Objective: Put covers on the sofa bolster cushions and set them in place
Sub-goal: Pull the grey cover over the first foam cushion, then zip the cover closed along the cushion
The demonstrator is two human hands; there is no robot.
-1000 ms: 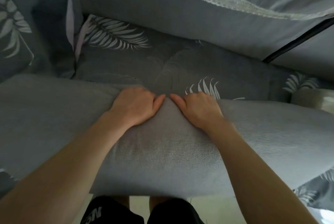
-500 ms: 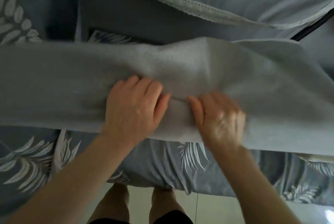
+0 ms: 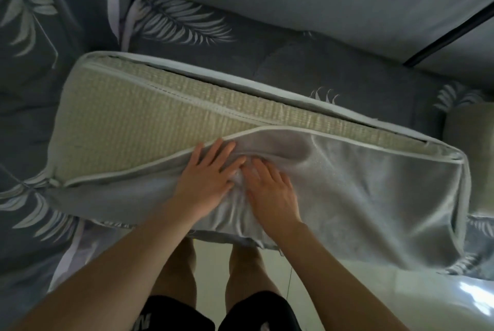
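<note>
Bolster cushion (image 3: 139, 114): pale yellow-green weave. Its cover (image 3: 361, 183): plain light grey, white-piped edge. Sofa fabric (image 3: 267, 63): dark slate, pale fern-leaf print.

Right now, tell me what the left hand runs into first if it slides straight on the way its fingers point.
The left hand lies flat on the grey cover, fingers pointing up and right. Just past its fingertips is the cover's piped edge, then the exposed woven cushion. Depth looks shallow, so probably the edge first.
</note>
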